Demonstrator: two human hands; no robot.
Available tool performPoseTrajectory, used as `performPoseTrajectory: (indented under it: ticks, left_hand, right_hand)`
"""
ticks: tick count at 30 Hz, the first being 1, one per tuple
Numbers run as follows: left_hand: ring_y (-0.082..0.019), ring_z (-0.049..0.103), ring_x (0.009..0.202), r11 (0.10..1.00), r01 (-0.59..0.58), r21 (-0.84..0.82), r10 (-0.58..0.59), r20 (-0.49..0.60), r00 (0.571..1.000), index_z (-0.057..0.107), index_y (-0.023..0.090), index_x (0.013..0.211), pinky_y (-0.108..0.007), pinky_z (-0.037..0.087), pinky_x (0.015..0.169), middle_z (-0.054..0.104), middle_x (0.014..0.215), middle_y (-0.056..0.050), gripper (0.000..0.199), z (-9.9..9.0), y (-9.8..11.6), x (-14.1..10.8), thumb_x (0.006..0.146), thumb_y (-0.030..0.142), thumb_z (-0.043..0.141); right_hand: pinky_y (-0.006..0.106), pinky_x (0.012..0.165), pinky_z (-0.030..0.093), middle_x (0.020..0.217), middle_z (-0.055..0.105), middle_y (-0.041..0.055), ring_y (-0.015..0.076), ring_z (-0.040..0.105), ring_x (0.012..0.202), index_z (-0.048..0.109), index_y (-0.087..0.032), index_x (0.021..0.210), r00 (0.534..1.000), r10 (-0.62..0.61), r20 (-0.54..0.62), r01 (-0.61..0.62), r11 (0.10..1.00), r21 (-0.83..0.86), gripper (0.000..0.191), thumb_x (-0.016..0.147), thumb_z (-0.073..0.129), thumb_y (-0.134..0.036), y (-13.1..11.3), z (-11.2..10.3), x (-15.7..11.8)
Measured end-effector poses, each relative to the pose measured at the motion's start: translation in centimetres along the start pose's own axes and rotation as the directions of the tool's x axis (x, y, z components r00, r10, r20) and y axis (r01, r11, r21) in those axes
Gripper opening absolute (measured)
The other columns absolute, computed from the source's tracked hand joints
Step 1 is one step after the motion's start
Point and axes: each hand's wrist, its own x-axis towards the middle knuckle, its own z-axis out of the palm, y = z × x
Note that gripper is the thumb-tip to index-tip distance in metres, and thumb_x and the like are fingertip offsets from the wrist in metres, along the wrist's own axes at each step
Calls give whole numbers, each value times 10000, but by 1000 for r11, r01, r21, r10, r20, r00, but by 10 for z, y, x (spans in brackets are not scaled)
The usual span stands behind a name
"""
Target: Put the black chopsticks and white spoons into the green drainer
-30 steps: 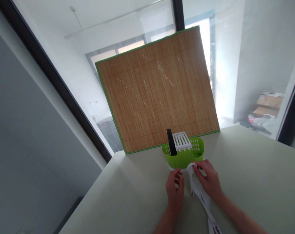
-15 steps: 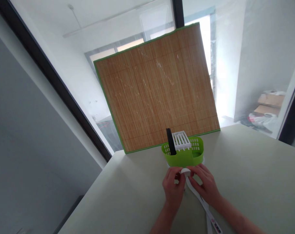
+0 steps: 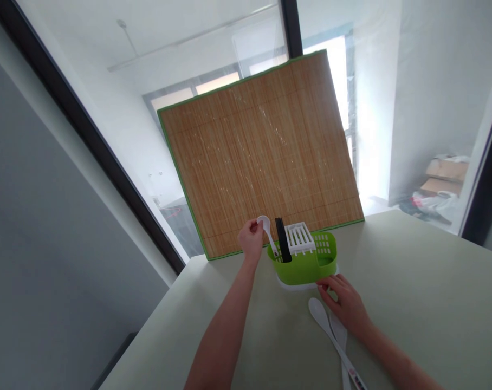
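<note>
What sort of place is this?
Probably an indoor room, perhaps unfinished: a pale, flat tabletop beside a large, dark-framed glass pane, with brown cardboard boxes piled beyond it.

A green-edged slatted mat (image 3: 254,157) stood at 12 o'clock before window glass (image 3: 371,124), cardboard boxes (image 3: 448,169) sat beyond the glass at 3 o'clock, a whitish plastic bag (image 3: 441,202) lay just below them

Beyond the pale table (image 3: 412,271), dark-framed glass (image 3: 120,108) shows a bright window (image 3: 337,81), with a grey wall (image 3: 46,244) left.
</note>
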Motion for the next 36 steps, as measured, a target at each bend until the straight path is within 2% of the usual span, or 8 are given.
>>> performPoseTrajectory:
  ticks: [6, 14, 20, 24, 28, 30, 32, 36]
  left_hand:
    - [-142, 665, 672, 984, 121, 133, -135, 100, 986, 655, 154, 990, -286, 517, 675, 703, 892, -86, 215, 21, -40, -12, 835, 259, 550]
    - [-254, 661, 836, 932, 139, 334, -221, 222, 950, 717, 192, 881, -356, 483, 722, 715, 874, -95, 180, 26, -45, -21, 731, 275, 662]
    - [-220, 655, 758, 939, 142, 312, -221, 233, 947, 712, 198, 857, -331, 485, 701, 713, 829, -75, 159, 21, -52, -24, 717, 257, 665]
    - [-192, 635, 841, 963, 125, 239, -159, 125, 979, 650, 189, 1042, -311, 495, 752, 679, 1013, -92, 305, 9, -49, -33, 753, 285, 630]
    - [-158, 589, 937, 997, 42, 66, -32, -146, 989, 573, 185, 1119, -285, 497, 799, 605, 1123, -104, 302, -5, -44, -70, 853, 286, 472]
    - [-151, 583, 907, 998, -30, -47, 20, -204, 979, 582, 194, 1078, -280, 508, 777, 605, 1079, -88, 267, -8, -45, -100, 847, 289, 485]
    - [-148, 582, 878, 994, -30, -103, 14, -148, 989, 589, 201, 1054, -272, 517, 736, 606, 1048, -75, 245, -8, -48, -132, 841, 284, 499]
    - [-145, 591, 820, 987, 85, -136, -81, 39, 996, 599, 200, 1001, -240, 508, 635, 618, 979, -62, 197, -1, -48, -177, 845, 269, 501]
  right_hand:
    - [384, 775, 411, 953, 637, 49, 237, 546, 914, 617, -236, 944, 993, -35, 116, 46, 995, -92, 137, 837, 550, -290, -1, 6, -5]
    - [395, 775, 383, 971, 646, 52, 249, 540, 939, 634, -240, 954, 972, 55, 228, -20, 988, -154, 158, 840, 537, -290, 0, 7, -7]
    - [375, 755, 357, 870, 673, 32, 234, 561, 881, 652, -247, 864, 955, 85, 284, -40, 986, -160, 148, 849, 513, -293, 1, 9, -8]
    - [362, 740, 338, 830, 685, 27, 224, 573, 857, 668, -254, 848, 949, 98, 300, -47, 984, -172, 170, 844, 500, -279, 6, 12, -10]
    - [350, 722, 325, 773, 679, 22, 225, 571, 843, 674, -252, 805, 949, 113, 294, -59, 980, -188, 135, 809, 548, -302, 7, 13, -11]
    - [345, 709, 318, 728, 665, 12, 226, 567, 822, 669, -251, 758, 948, 117, 297, -60, 980, -192, 113, 784, 584, -321, 6, 13, -11]
    - [341, 699, 313, 695, 654, 3, 223, 565, 795, 664, -253, 714, 946, 119, 301, -62, 979, -192, 103, 767, 603, -317, 5, 14, -12]
    - [345, 701, 323, 655, 650, -2, 216, 572, 758, 660, -250, 667, 949, 124, 288, -76, 982, -173, 138, 776, 600, -309, 3, 15, -11]
